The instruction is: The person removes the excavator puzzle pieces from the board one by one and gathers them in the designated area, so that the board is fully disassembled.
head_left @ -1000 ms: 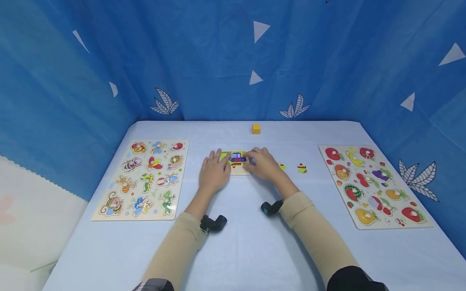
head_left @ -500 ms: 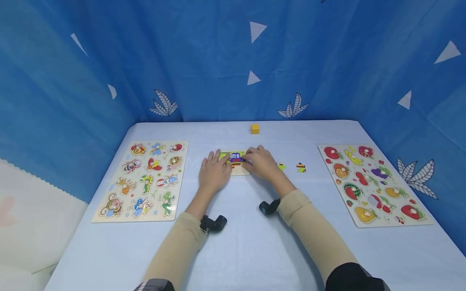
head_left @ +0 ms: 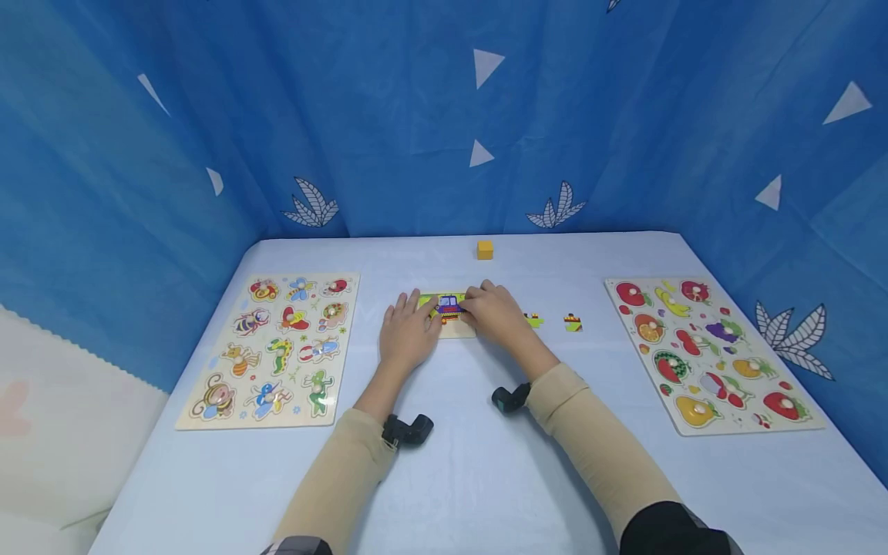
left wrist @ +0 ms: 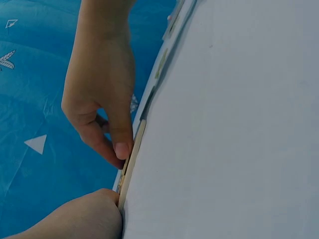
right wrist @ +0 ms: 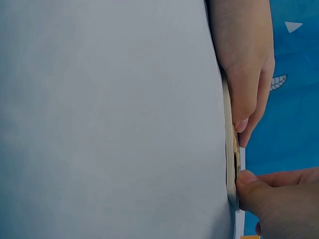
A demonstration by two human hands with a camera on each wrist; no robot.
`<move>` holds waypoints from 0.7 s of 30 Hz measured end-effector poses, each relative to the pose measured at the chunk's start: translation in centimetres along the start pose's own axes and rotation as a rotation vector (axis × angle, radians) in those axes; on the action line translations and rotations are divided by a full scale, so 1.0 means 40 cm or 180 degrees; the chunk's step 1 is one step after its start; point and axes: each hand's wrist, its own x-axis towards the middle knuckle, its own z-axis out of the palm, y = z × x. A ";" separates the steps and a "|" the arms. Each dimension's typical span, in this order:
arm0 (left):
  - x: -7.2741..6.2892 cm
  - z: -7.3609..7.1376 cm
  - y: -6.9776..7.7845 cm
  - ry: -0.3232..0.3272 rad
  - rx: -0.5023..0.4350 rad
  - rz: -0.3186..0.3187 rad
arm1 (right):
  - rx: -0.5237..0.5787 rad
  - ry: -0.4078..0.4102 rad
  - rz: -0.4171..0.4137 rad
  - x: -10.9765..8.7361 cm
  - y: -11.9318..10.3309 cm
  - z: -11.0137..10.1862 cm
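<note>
A small wooden jigsaw board (head_left: 459,331) lies mid-table, with a purple vehicle picture (head_left: 449,304) on a green ground in its upper part and bare wood below. My left hand (head_left: 408,335) rests on its left side, fingers extended and thumb reaching over the picture. At the board's right end, my right hand (head_left: 496,314) pinches a puzzle piece between thumb and fingers; most of that piece is hidden. The right wrist view shows this right hand (right wrist: 284,204) low at the right, its thumb against the board's edge (right wrist: 231,164).
Two loose jigsaw pieces lie right of the board, one (head_left: 533,321) close to my right hand, another (head_left: 573,323) farther out. Behind is a yellow cube (head_left: 485,250). An insect-and-animal peg board (head_left: 267,351) lies at left, a fruit peg board (head_left: 708,354) at right.
My right hand has edged slightly left over the vehicle picture, covering its right end, and more of the nearer loose piece shows. The left hand stays in place.
</note>
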 end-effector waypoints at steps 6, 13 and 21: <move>0.002 0.004 -0.003 0.0030 0.0015 -0.0005 | -0.0038 0.0030 -0.0029 -0.002 -0.001 -0.003; 0.001 0.011 -0.005 0.0081 0.0006 0.0004 | 0.0013 0.0003 -0.0079 -0.010 0.006 -0.002; -0.001 0.012 -0.007 0.0103 0.0003 0.0027 | 0.0024 0.0000 -0.0025 -0.007 0.005 0.004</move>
